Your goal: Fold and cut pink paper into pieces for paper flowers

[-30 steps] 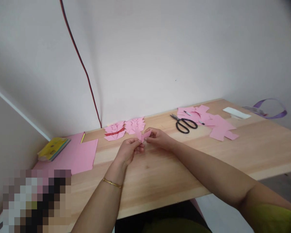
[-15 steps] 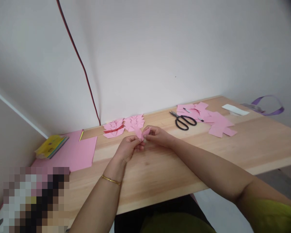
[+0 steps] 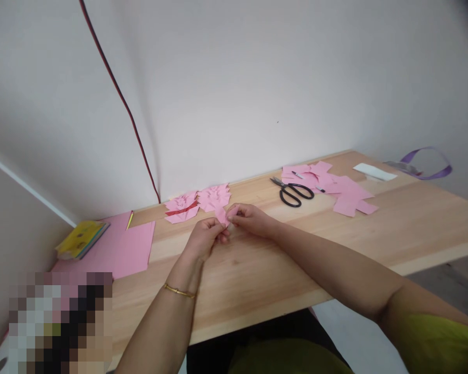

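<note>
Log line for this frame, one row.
left hand: pinching pink paper piece | right hand: pinching same piece | scissors: lying on table

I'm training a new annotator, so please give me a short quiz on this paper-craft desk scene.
1. True or false: the black scissors lie on the table, touched by neither hand.
2. The small pink paper piece is pinched by: A the left hand alone; B the right hand alone; C both hands.
3. Fill in: the yellow pad lies to the person's ___.
Key: 1 true; 2 C; 3 left.
</note>
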The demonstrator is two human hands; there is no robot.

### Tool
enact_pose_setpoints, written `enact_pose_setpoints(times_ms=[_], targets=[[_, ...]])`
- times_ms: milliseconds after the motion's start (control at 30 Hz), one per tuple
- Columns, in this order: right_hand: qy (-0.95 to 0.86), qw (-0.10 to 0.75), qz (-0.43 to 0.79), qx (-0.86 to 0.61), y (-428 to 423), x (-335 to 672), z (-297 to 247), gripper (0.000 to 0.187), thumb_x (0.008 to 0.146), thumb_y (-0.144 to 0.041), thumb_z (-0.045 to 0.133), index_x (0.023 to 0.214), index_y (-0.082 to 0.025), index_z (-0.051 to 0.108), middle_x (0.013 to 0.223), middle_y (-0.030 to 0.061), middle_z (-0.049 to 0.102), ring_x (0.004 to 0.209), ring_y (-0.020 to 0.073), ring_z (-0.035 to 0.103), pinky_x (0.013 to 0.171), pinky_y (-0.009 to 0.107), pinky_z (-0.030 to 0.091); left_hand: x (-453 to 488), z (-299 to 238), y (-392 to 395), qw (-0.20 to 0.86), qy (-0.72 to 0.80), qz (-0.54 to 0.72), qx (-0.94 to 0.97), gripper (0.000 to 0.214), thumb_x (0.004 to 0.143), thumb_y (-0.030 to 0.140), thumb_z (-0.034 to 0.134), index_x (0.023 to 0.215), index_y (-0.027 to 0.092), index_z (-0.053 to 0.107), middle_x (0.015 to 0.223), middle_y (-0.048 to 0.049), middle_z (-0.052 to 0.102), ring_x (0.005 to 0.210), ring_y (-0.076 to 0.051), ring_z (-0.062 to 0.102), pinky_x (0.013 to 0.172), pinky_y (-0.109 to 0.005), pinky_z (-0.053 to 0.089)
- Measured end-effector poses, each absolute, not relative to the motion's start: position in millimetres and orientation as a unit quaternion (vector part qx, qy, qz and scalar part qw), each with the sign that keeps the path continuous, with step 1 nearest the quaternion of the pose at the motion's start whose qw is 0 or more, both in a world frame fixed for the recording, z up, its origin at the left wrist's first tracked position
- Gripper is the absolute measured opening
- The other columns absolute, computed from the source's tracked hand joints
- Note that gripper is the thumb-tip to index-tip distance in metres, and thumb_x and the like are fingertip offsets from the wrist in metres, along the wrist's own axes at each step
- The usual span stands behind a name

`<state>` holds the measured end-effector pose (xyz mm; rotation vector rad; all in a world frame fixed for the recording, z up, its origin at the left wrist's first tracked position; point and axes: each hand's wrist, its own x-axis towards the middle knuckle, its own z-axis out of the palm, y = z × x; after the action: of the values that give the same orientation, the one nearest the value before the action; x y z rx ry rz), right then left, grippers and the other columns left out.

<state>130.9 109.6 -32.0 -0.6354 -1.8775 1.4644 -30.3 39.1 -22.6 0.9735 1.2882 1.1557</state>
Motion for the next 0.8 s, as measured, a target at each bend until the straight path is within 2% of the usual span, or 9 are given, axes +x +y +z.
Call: enact_pose_setpoints(times_ms=[467, 800], targets=[[-0.705, 0.336, 0.578, -0.236, 108.9, 129.8, -31.5, 0.019, 0.079, -0.034, 0.062, 0.075, -0.016, 0.058, 0.071, -0.0008, 0.056, 0.066, 0.0112, 0.051, 0.066, 0.026, 0.041, -35.4, -22.3, 38.9, 0.555, 0.551, 0.459, 0.422, 0.019, 0.064, 0.025, 0.069, 0.061, 0.013, 0.056, 0.058, -0.0036, 0.065, 0.044, -0.009, 0.054, 0.05, -0.022, 0.041], [-0.701, 0.335, 0.586, -0.229, 110.4, 125.3, -42.0, 0.02, 0.079, -0.034, 0.061, 0.085, -0.015, 0.055, 0.07, -0.0016, 0.055, 0.064, 0.0108, 0.049, 0.062, 0.025, 0.041, -33.8, -23.5, 38.2, 0.536, 0.565, 0.451, 0.436, 0.016, 0.065, 0.026, 0.067, 0.068, 0.012, 0.061, 0.059, -0.0029, 0.064, 0.045, -0.009, 0.053, 0.049, -0.021, 0.039]])
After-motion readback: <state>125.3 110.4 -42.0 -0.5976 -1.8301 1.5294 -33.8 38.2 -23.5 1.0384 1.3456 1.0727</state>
